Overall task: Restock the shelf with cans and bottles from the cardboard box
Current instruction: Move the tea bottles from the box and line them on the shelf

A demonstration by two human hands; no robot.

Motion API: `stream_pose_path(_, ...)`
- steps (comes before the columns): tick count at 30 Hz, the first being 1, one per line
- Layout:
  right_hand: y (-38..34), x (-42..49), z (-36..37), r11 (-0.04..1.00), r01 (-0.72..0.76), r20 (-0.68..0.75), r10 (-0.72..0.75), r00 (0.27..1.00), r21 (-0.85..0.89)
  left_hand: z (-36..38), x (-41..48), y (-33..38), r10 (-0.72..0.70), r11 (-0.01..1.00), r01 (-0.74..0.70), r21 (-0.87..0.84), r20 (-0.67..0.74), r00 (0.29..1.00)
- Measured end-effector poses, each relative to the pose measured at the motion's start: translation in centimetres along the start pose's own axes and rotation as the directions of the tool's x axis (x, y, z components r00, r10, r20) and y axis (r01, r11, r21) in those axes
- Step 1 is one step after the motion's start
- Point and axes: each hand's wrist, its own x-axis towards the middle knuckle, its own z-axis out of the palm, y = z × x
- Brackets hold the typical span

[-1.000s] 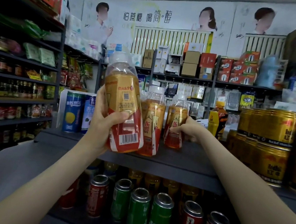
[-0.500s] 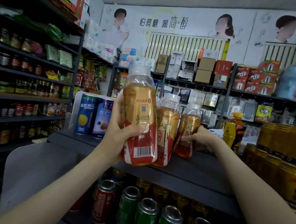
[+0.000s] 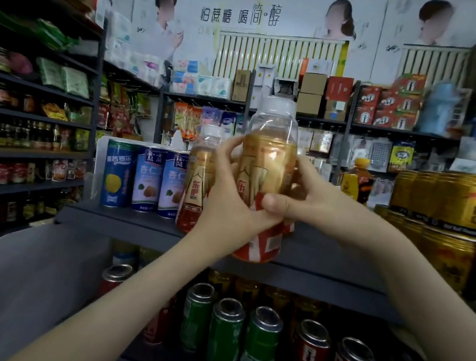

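Now the right hand has left the standing bottle on the dark shelf and joined the left hand. Both curl their fingers round the amber drink bottle, held just above the shelf's front edge, probably being squared up for setting down. Blue cans stand at the shelf's left and gold cans at its right.

Looks like a small grocery shop. Lined wall to wall with dark metal shelving, crammed with jars and small bottles, hanging snack packets, tissue packs and stacked cartons. Stocked up close with rows of identical drinks: gold cans, blue-and-white cans, green and red cans. Topped by large advertising posters across the back wall.
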Motion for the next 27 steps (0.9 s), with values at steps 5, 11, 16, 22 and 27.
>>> stream_pose_path(5,1.1,-1.2,-0.5,0.987,-0.085,-0.119,0.101,0.988,0.138,3.2,-0.5,0.6,0.037,0.985,-0.033,0.168,-0.023,0.999)
stream_pose_path(11,2.3,-2.3,-1.7,0.961,-0.074,-0.21,0.132,0.969,0.265,4.1,0.0,0.8,0.047,0.97,-0.078,0.229,0.137,0.989)
stream_pose_path(16,3.2,-2.6,-2.4,0.912,-0.08,-0.206,0.176,0.963,0.401,3.7,-0.7,0.5,-0.031,0.941,-0.021,0.338,0.148,0.988)
stream_pose_path(22,3.4,-2.5,-2.9,0.887,-0.051,-0.144,0.13,0.981,0.459,4.8,-0.8,-0.2,-0.098,0.932,0.051,0.359,0.115,0.989)
stream_pose_path(27,3.6,-1.7,-3.6,0.906,-0.069,-0.105,0.124,0.987,0.418,5.0,0.0,-0.3,-0.097,0.824,-0.015,0.566,0.168,0.981)
